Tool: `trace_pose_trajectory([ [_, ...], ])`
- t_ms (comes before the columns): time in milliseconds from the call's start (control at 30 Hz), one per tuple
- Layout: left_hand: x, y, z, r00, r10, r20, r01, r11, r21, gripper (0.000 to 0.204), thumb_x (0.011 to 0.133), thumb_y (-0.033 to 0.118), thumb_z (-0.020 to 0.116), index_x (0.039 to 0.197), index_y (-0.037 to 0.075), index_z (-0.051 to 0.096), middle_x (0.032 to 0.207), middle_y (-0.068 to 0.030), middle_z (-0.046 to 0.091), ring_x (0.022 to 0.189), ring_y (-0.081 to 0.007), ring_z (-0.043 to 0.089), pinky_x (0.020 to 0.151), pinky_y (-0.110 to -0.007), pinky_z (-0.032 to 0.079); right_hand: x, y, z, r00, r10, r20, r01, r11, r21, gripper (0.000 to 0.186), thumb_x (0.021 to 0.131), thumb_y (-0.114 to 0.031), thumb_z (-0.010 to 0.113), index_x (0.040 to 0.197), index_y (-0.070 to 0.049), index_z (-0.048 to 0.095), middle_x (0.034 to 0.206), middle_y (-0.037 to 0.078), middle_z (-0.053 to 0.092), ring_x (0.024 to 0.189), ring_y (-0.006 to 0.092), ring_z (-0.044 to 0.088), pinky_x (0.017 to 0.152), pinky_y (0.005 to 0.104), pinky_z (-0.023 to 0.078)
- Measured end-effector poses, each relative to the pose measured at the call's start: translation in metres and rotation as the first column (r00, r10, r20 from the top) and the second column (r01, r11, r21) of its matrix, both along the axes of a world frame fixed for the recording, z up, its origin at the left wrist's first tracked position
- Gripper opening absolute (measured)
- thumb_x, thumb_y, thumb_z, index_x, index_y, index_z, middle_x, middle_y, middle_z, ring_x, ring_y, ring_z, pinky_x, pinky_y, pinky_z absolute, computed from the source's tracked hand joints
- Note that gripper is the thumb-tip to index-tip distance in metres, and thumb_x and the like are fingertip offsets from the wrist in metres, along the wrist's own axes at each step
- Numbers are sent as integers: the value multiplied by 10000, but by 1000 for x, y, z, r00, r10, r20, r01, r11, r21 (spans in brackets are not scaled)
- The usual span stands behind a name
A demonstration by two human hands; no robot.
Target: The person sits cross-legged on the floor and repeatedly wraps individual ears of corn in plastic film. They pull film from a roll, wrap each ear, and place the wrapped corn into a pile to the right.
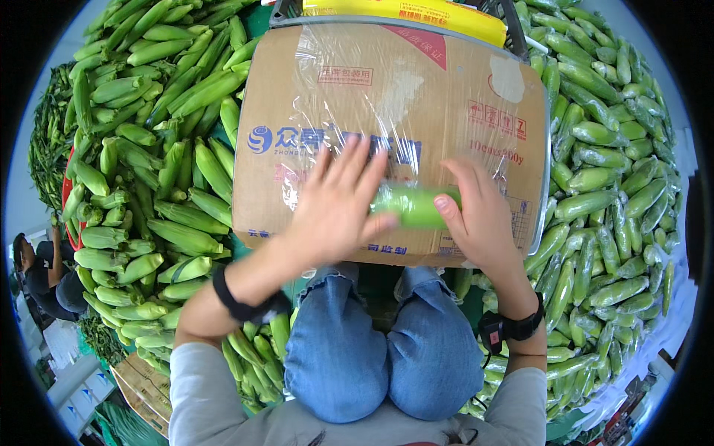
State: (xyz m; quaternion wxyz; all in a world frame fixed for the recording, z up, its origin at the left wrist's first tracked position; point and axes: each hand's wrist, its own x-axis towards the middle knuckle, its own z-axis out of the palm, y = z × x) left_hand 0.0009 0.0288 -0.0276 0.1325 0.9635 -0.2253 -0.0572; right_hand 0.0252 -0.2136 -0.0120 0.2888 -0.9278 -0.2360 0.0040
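Green corn gleaming over a cardboard box

From where I'm standing, the right hand is gripping the corn's right end, thumb on top. The left hand is spreading open by the other end; blur is hiding whether it's touching. Unwrapped ears are lying heaped at left, film-wrapped ears at right.

A dark-clothed person shows at far left, with brown cardboard and green sheeting lower down.
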Motion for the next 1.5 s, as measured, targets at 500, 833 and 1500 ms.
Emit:
trace_pose_trajectory([
  [500,200,13,-8,974,-197,-113,215,961,173,733,783,185,734,1384,-81,409,1403,-252,466,1185,-407,546,1004,-406,451,59,36,-9,879,401,257,-309,891,-332,507,713,-526,737,908,-83,587,731,104,643,656,272,661,573,388,522],
  [833,103,-14,38,880,-37,474,267,863,-430,427,915,264,595,1286,53,581,1326,-179,566,1248,-329,536,1077,-436,406,-54,-29,8,758,152,-634,90,939,332,682,848,-582,646,1247,-39,538,887,159,680,680,269,684,604,412,552],
  [1500,36,-23,-1,731,174,-659,-613,-256,-748,229,1048,296,435,1156,95,456,896,-77,533,865,-229,619,801,-407,549,-33,-5,-7,839,188,-511,189,779,597,621,796,-151,754,1363,-62,517,1059,127,646,791,181,652,691,318,537],
])
